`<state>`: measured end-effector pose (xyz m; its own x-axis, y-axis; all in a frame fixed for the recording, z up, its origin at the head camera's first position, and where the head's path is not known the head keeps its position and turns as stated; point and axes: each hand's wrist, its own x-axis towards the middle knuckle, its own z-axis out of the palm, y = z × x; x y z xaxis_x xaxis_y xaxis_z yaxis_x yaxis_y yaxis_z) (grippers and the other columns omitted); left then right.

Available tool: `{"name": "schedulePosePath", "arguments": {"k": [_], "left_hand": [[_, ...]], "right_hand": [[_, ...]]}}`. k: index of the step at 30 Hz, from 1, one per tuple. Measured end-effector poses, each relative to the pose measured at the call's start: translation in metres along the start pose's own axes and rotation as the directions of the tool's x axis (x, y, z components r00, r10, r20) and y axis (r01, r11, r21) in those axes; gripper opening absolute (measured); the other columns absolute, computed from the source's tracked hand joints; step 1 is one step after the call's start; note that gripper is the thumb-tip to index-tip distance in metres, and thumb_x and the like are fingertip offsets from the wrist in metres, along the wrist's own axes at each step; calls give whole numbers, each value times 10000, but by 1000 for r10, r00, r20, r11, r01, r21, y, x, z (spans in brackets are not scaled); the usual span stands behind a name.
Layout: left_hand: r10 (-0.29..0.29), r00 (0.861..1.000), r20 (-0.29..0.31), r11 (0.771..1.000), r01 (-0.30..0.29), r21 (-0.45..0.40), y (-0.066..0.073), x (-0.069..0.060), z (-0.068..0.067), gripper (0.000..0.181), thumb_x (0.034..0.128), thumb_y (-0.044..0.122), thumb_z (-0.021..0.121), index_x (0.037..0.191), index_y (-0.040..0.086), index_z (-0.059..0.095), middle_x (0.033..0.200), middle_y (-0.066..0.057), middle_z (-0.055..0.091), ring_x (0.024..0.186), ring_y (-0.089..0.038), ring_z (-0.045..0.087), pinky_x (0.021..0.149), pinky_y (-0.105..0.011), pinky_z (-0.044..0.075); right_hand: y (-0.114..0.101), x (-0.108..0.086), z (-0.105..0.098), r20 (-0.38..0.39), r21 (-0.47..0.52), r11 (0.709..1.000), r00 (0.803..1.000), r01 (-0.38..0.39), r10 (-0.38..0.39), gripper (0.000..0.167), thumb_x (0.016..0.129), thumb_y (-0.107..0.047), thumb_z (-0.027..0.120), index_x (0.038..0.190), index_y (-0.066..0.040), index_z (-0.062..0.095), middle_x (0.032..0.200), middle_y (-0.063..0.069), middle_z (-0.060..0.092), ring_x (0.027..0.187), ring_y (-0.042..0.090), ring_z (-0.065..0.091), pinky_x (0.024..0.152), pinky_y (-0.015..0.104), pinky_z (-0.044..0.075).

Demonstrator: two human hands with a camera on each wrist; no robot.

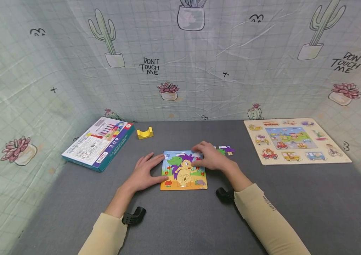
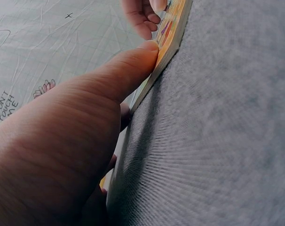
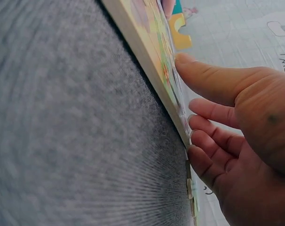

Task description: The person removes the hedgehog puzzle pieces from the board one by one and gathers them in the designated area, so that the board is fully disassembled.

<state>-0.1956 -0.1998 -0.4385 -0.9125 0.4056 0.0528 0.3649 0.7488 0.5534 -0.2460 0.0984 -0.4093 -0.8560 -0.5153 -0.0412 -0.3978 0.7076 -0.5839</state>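
A square hedgehog puzzle board (image 1: 183, 186) lies flat in front of the person. The left hand (image 1: 142, 175) rests at its left side, thumb on the lower left edge and fingers spread by the upper left corner. In the left wrist view the left hand's (image 2: 81, 117) thumb presses the board's rim (image 2: 170, 57). Over the upper right part of the board is the right hand (image 1: 213, 157), fingers gently bent. The right wrist view has the right hand's (image 3: 246, 122) thumb apart from its fingers, near the board edge (image 3: 147, 66); no held piece is visible. Loose puzzle pieces (image 1: 226, 149) lie beyond the right hand.
A teal and white box (image 1: 99, 143) lies at the back left, with a yellow arched block (image 1: 145, 133) to its right. At the back right lies a wooden board with vehicle pictures (image 1: 295, 141). Patterned cloth (image 1: 199, 63) hangs behind the grey table (image 1: 180, 223).
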Motion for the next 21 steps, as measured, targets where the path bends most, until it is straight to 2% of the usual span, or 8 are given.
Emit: {"name": "schedulePosePath", "arguments": {"k": [8,14,21], "left_hand": [[11,1000,-3,1000,-11,1,-1,1,0,827,855,500,768,1537,150,457,1569,-50,425,1504,-346,186,1181,-593,72],[13,1000,0,1000,-13,3,0,1,0,827,856,501,767,1536,144,458,1568,-53,426,1503,-352,188,1181,-594,71],[8,1000,-6,1000,-8,1,1,0,0,830,854,506,767,1535,145,460,1568,-57,426,1501,-359,187,1179,-600,67]], "right_hand": [[-3,1,3,-8,-60,998,1000,-9,8,525,894,-283,799,1313,-12,634,1259,153,551,1157,316,488,998,478,453],[-6,0,4,-6,-62,998,1000,-30,30,545,902,-261,794,1345,-2,610,1312,191,527,1199,352,464,1018,504,422],[-7,0,5,-37,-37,999,999,-14,13,529,882,-254,815,1314,-24,613,1313,189,465,1203,365,386,998,516,416]]}}
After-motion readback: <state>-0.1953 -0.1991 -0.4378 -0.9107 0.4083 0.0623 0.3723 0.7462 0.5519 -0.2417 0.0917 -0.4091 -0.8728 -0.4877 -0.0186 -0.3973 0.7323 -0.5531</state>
